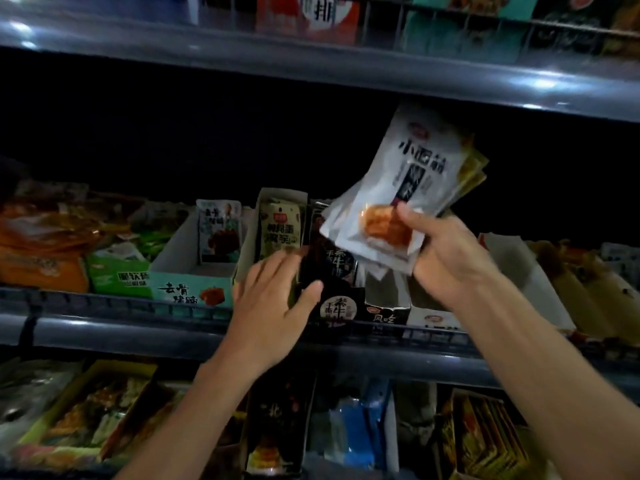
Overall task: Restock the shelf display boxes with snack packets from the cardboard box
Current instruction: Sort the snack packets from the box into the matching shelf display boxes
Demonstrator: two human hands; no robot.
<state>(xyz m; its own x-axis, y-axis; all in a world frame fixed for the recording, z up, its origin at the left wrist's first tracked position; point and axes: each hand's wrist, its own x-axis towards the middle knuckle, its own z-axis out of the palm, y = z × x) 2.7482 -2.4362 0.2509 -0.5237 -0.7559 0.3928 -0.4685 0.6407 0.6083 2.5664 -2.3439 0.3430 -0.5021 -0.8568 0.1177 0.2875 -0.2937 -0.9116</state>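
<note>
At the middle shelf, between two steel rails, both hands are working over the row of display boxes.

Right hand (446,251): fingers and thumb are curling round the lower end of a fanned bundle of white foil snack packets with black lettering (398,199), a few yellow-edged packets showing behind them. The bundle is hanging tilted in the air, just above the boxes and clear of them.

Left hand (277,299): fingers are lying straight and spread, thumb out, pressing against the front of a black upright packet (334,261) standing in the black cardboard display box (341,311). It is gripping nothing.

Handling, as a judgement: the packets are looking light, thin and soft, with a slick film that is likely to let them slide over one another; holding across the sealed bottom edge with thumb on top is probably keeping the fan together, and squeezing the filled middle is worth avoiding.

Neighbouring stock: a white-and-teal cardboard display box (192,289) is holding one pale packet upright; a narrow white box of green-yellow packets (280,230) is standing beside it; green and orange bags (69,258) are lying further left.

Below: a lower shelf of mixed coloured packets (349,431) is showing, blurred. The cardboard supply box is not showing anywhere.
</note>
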